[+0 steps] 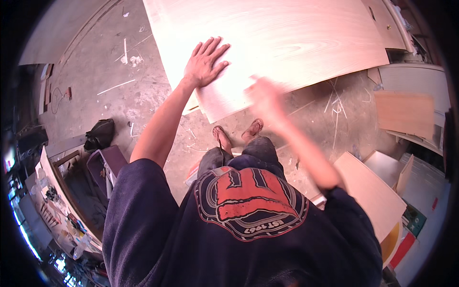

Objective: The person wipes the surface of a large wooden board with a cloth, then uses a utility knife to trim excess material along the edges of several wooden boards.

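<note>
A large pale wood-grain panel [296,43] lies in front of me, its near edge just beyond my feet. My left hand [206,64] rests flat on it near the left edge, palm down with the fingers spread. Over the panel's near edge is my right hand [267,98], smeared by motion. Its fingers look curled, but whether they hold anything I cannot tell. Strong light washes out the panel's surface between the two hands. Under its near left corner, the edge of another board [192,105] peeks out.
Thin pale strips [116,87] litter the concrete floor [143,103]. To the left are a black bag [99,135], a purple-grey chair [106,165] and a bench cluttered with tools [71,225]. Panels [370,196] and a brown board [404,114] stand at the right.
</note>
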`<state>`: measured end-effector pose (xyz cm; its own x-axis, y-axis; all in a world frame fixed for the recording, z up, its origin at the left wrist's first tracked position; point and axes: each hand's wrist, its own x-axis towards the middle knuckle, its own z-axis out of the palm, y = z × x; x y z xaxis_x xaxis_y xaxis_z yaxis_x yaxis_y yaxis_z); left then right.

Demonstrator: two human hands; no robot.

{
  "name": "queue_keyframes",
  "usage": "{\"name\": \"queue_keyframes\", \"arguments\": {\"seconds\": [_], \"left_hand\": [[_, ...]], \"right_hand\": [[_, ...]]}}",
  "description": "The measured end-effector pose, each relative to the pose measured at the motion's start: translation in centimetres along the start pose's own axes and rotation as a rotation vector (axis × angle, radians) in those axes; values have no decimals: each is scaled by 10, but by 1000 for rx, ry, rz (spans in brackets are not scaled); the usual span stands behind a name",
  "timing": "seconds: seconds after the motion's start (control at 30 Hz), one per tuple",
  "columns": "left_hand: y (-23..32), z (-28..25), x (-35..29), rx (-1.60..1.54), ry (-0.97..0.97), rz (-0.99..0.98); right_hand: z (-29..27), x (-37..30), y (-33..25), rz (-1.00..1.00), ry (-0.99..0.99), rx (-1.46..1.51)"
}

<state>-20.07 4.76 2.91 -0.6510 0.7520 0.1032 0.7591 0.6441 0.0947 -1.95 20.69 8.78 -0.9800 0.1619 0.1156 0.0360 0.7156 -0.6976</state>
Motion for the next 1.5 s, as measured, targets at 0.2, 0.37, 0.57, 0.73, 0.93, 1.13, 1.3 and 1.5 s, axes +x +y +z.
{"name": "queue_keyframes", "arguments": {"seconds": [0.2, 0.37, 0.57, 0.73, 0.93, 1.13, 1.3, 1.5], "left_hand": [[9, 4, 11, -4, 50, 26], [2, 4, -2, 14, 110, 16], [1, 2, 9, -36, 132, 25], [-31, 1, 28, -362, 21, 39], [67, 13, 5, -249, 17, -484], [115, -12, -31, -96, -93, -488], [103, -20, -48, -141, 34, -469], [102, -16, -32, -124, 57, -406]], "right_hand": [[-169, 64, 143, 530, 164, -811], [-55, 37, 70, 344, 63, -682], [51, 7, -33, 152, -206, -297], [113, -27, -100, 4, -550, 61], [-12, 33, 29, 241, -258, -115], [-182, 57, 192, 575, 24, -446], [-320, 102, 316, 699, 62, -777], [-349, 94, 377, 683, 134, -721]]}}
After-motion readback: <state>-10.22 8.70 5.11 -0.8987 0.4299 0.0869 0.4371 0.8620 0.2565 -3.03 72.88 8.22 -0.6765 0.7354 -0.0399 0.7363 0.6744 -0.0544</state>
